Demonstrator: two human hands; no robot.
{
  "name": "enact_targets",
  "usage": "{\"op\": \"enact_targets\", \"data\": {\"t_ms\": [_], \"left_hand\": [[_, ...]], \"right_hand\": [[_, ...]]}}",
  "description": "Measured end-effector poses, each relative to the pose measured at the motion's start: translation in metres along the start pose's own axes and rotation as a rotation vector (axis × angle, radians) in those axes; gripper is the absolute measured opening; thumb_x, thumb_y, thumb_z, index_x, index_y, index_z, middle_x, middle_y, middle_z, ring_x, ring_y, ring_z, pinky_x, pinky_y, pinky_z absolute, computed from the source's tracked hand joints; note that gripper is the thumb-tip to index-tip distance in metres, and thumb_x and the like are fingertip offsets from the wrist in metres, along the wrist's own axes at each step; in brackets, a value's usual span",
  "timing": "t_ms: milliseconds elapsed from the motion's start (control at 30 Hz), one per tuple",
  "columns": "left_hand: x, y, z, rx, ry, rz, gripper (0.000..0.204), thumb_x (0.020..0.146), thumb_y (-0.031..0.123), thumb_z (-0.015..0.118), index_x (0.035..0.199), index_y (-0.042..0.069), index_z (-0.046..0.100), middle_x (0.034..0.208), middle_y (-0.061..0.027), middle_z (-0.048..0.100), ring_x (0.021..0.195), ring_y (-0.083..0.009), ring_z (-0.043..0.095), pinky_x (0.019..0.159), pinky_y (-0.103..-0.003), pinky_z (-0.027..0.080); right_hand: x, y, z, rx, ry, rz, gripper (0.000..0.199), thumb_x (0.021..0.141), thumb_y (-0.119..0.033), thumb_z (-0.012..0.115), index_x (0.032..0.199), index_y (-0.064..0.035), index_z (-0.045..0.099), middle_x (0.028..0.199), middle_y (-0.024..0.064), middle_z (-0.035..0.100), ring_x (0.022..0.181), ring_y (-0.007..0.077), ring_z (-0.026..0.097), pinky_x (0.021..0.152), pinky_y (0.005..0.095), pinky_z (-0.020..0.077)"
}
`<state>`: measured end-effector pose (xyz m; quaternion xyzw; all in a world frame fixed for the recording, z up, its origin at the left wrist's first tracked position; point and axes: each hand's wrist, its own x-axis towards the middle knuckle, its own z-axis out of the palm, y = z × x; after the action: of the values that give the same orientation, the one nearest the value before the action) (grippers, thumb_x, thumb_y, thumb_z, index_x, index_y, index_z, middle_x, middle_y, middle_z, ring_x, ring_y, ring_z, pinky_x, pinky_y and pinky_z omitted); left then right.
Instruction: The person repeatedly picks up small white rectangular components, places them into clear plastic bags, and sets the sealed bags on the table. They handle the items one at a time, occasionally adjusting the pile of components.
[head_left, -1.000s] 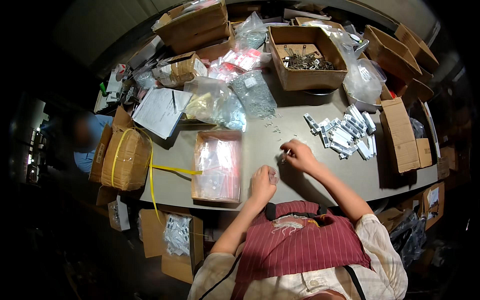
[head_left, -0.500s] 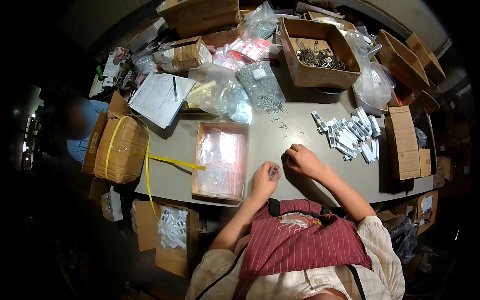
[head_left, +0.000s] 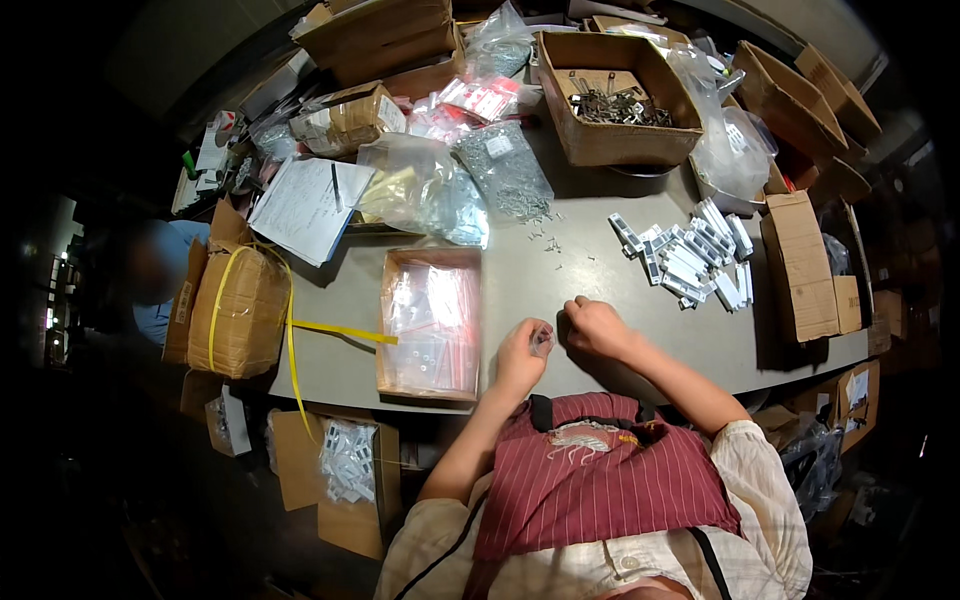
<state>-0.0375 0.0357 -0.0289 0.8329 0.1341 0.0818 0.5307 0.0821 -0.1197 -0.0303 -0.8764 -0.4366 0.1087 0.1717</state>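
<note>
A shallow cardboard box (head_left: 432,257) stands on the surface (head_left: 520,285) just left of the left hand (head_left: 521,355), filled with flat clear bags (head_left: 430,325) that show red edges. Farther back, a deeper brown box (head_left: 625,147) holds a jumbled heap of small metal parts (head_left: 622,108). Beside it, to the left, a large clear bag (head_left: 505,165) carries many small screws, with loose screws (head_left: 549,243) scattered near its lower end. Below the surface's near edge, an open carton (head_left: 388,470) contains pale grey pieces (head_left: 348,460) in clear wrapping. At the left, a bulky taped package (head_left: 240,310) sits within open flaps, a yellow strap (head_left: 340,331) trailing from it.

The small clear bag (head_left: 541,340) is in the left hand, above the surface near its front edge; it is see-through, crumpled and glossy, its contents too small to make out. The left hand's fingers curl around it. The right hand (head_left: 597,327) is just beside, fingers bunched together; whether they pinch anything cannot be told.
</note>
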Motion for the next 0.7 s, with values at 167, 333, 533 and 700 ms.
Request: {"op": "enact_targets", "data": {"t_ms": [167,333,533,700], "left_hand": [[0.005,0.005,0.003,-0.04,-0.052,0.001,0.019,0.085,0.005,0.07,0.103,0.005,0.062,0.095,-0.0146,0.069,0.091,-0.0339,0.068,0.078,-0.039,0.052],[0.008,0.008,0.016,-0.077,-0.095,0.023,0.022,0.086,0.007,0.071,0.106,0.006,0.062,0.096,-0.0152,0.07,0.09,-0.0336,0.068,0.078,-0.039,0.052],[0.007,-0.004,0.02,-0.263,-0.112,0.03,0.028,0.085,0.009,0.075,0.11,0.005,0.062,0.097,-0.0078,0.07,0.093,-0.0192,0.068,0.084,-0.032,0.052],[0.003,0.003,0.004,-0.35,-0.084,0.035,0.032,0.084,0.007,0.075,0.113,0.004,0.061,0.105,-0.0078,0.069,0.099,-0.0174,0.066,0.089,-0.031,0.051]], "right_hand": [[-0.008,0.003,-0.036,0.617,-0.059,0.199,0.026,0.075,-0.021,0.069,0.092,-0.0019,0.069,0.087,0.0182,0.069,0.083,0.0351,0.067,0.075,0.0414,0.0541],[-0.02,-0.018,-0.067,0.808,0.037,-0.05,0.023,0.082,-0.018,0.071,0.1,-0.0041,0.072,0.081,0.0144,0.068,0.077,0.0266,0.068,0.072,0.0378,0.054],[-0.016,0.02,-0.054,0.845,0.194,0.193,0.023,0.092,-0.014,0.071,0.11,0.0008,0.071,0.092,0.0087,0.071,0.071,0.0144,0.067,0.058,0.0283,0.0545],[-0.027,0.039,-0.011,0.138,-0.015,0.077,0.036,0.082,-0.03,0.076,0.089,0.002,0.061,0.094,0.0243,0.066,0.085,0.0441,0.065,0.076,0.0514,0.052]]}}
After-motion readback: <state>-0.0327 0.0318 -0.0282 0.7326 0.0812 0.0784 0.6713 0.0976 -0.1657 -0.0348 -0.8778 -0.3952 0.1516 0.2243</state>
